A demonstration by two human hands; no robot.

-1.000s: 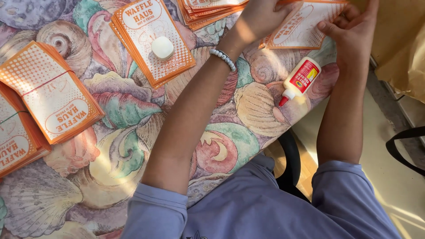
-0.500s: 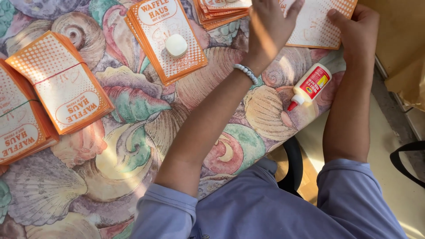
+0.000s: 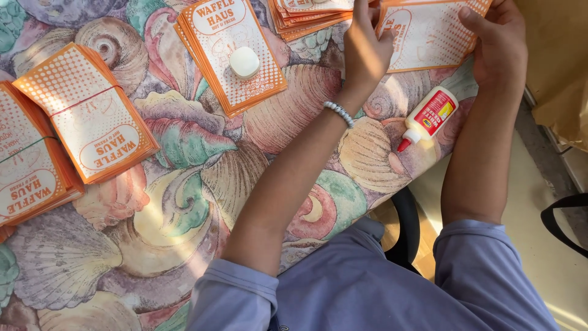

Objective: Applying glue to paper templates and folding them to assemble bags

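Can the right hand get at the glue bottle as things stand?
Probably yes. The glue bottle lies on the table beside the right forearm, just below the right hand, with nothing over it. The hand would first have to let go of the orange sheet.

A glue bottle [image 3: 430, 117] lies near banded card stacks [image 3: 87, 113] on a seashell-patterned tablecloth [image 3: 184, 202].
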